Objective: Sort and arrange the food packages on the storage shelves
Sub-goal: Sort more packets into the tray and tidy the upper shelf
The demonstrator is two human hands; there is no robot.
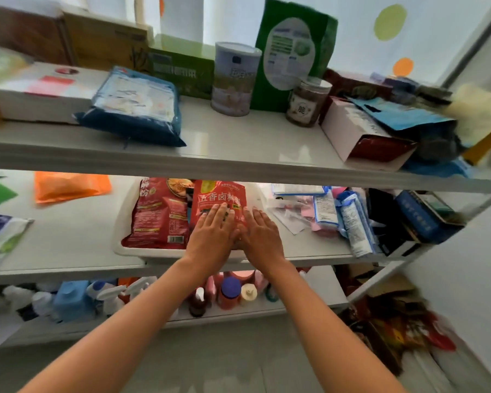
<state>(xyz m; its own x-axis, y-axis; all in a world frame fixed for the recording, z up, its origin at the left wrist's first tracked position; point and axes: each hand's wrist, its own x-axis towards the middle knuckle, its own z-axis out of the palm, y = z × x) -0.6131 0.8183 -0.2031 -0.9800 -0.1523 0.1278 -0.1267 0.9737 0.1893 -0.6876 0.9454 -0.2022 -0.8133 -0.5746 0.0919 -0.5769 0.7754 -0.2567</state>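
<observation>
Head view: we've got both hands flat on a red spice packet in the white tray.

Left hand (210,236) and right hand (260,235) lie side by side, fingers straight, no grip closed on anything, just pressing the red spice packet (217,198). It sits in the white tray (125,217) on the middle shelf (68,245), long axis running away from us, directly ahead of both palms (left covers more). A second red packet (159,217) lies touching its left edge.

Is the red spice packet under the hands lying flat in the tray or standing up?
Lying flat: the spice packet faces up inside the white tray, with both hands, left and right, resting on it.
</observation>
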